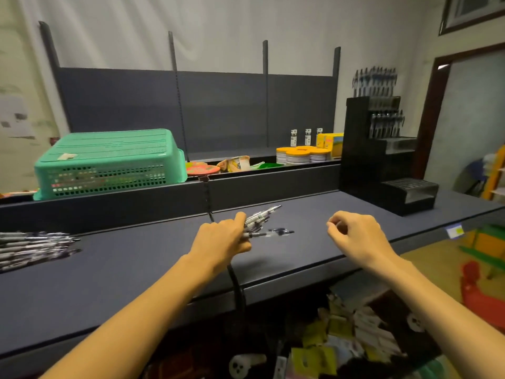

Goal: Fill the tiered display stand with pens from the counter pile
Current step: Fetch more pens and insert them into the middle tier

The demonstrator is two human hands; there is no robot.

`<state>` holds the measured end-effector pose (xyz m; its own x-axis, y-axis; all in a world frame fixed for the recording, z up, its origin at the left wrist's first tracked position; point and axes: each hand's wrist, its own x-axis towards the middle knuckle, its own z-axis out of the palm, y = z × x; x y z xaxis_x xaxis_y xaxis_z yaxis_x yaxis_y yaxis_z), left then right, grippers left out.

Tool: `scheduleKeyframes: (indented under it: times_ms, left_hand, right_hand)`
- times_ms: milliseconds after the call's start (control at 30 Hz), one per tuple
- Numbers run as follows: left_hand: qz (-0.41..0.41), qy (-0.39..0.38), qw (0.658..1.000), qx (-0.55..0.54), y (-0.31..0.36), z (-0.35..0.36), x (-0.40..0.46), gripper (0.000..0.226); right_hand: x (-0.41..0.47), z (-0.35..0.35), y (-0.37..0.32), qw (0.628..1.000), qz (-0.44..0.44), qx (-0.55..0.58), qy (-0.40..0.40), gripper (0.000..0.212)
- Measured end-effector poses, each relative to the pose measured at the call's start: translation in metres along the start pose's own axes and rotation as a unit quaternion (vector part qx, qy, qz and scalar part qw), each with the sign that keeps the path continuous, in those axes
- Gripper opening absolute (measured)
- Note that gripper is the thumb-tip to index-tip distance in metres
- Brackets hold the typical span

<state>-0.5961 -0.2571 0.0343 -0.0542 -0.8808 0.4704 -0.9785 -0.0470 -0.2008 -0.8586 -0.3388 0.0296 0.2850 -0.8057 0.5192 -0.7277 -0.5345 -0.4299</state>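
Black-and-clear pens: a bundle of pens (258,218) sits in the left hand (222,237), fingers curled round the barrels, tips fanning up and to the right past the knuckles.
Left hand: gripping that bundle just above the dark counter (131,269) — the wrist comes in from below left.
Loose pen (280,231): lies flat on the counter just right of the gripped bundle, near the lowest tip; whether it touches the bundle cannot be told.
Right hand (355,233): well to the right of the grip, over the counter's front part, fingers loosely curled and holding nothing.
Counter pile (32,248): far left of the grip at the frame edge, many pens lying side by side on the counter.
Tiered display stand (382,154): black, up and to the right of both hands at the counter's far right end — top tier carries a row of upright pens (375,82), the next tier down a shorter row (386,123), the lower steps look bare.
Green basket (109,162): upside down on the ledge behind the counter, up and left of the grip.
Orange-lidded jars (300,155): on the same ledge, above the grip and left of the stand.
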Motion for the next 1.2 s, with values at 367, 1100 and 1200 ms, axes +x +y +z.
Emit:
scheduleKeyframes:
  times_ms: [367, 1100, 1200]
  left_hand:
    - [0.081, 0.058, 0.993, -0.064, 0.129, 0.054, 0.150, 0.032]
    - [-0.013, 0.185, 0.977, -0.103, 0.314, 0.080, 0.355, 0.038]
    - [-0.029, 0.218, 0.971, -0.093, 0.328, 0.078, 0.365, 0.038]
  right_hand:
    - [0.063, -0.032, 0.168, 0.998, 0.058, -0.020, 0.009, 0.008]
    - [0.222, -0.114, 0.339, 0.919, 0.024, 0.387, -0.070, 0.014]
    - [0.237, -0.125, 0.348, 0.890, 0.035, 0.447, -0.090, 0.017]
